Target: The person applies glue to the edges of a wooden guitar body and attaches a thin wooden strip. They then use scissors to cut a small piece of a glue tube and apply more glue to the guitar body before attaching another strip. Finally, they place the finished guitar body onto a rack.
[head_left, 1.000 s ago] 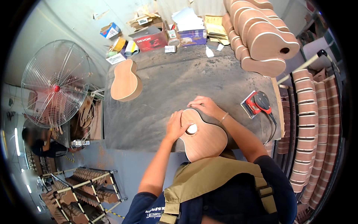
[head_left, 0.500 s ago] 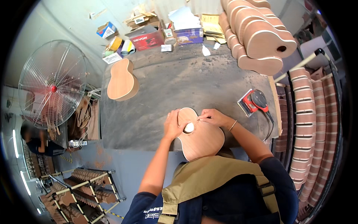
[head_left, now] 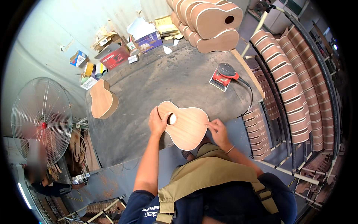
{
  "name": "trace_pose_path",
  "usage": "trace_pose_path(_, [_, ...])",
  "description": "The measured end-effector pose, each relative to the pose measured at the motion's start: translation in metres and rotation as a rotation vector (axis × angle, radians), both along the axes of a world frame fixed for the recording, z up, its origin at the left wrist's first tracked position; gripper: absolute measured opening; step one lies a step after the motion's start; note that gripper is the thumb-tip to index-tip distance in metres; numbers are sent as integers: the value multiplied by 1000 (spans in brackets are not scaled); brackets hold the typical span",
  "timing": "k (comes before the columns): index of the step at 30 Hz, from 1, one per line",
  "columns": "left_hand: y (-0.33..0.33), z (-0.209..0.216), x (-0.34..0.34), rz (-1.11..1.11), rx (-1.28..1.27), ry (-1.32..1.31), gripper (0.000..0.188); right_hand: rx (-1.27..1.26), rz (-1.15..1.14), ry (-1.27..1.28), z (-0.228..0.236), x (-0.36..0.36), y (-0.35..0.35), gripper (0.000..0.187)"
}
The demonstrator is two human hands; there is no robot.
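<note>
with our left hand (head_left: 157,121) we clasp the guitar body (head_left: 190,127) by its narrower end, thumb beside the sound hole (head_left: 171,118); its wider end spreads rightward and toward us from that grip. our right hand (head_left: 219,133) is at its right edge; we cannot tell whether the fingers pinch it.

One worktable (head_left: 132,87) serves as landmark. At its near edge: one pale guitar body (head_left: 188,128) and two hands, a left hand (head_left: 157,121) and a right hand (head_left: 219,133). Toward its left end: one second body (head_left: 100,100). On its right part: one red sander (head_left: 225,75). Along its back: one red box (head_left: 115,58), one purple box (head_left: 149,42), one blue box (head_left: 78,59). At its back right: one stack of bodies (head_left: 218,40), too overlapped to count. Left of it: one fan (head_left: 44,125), one co-worker (head_left: 52,187).
</note>
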State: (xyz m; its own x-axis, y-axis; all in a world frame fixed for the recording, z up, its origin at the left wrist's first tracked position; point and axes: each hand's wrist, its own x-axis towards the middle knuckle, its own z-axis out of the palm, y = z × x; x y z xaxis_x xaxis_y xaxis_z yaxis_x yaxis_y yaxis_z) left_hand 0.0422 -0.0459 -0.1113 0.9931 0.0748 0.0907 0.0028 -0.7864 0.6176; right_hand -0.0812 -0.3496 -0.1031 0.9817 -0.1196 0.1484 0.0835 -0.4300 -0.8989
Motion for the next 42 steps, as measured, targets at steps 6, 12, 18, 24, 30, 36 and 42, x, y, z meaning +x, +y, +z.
trace_pose_path(6, [10, 34, -40, 35, 99, 94, 71, -43, 87, -43, -7, 39, -15, 18])
trace_pose_path(12, [17, 51, -56, -565, 311, -154, 72, -122, 702, 55, -2, 176, -22, 22])
trace_pose_path(18, [4, 34, -71, -494, 162, 97, 65, -140, 803, 39, 7, 203, -2, 24])
trace_pose_path(24, [1, 31, -72, -452, 169, 98, 63, -113, 539, 23, -7, 118, -49, 22])
trace_pose_path(30, [1, 28, -75, -441, 165, 67, 62, -64, -44, -40, -8, -8, -1, 17])
trace_pose_path(36, [-10, 24, -88, -297, 173, 80, 62, -66, -168, -142, -19, 40, 15, 15])
trace_pose_path(42, [-28, 19, -94, -227, 127, 58, 65, -26, 62, -116, -13, 111, -6, 20])
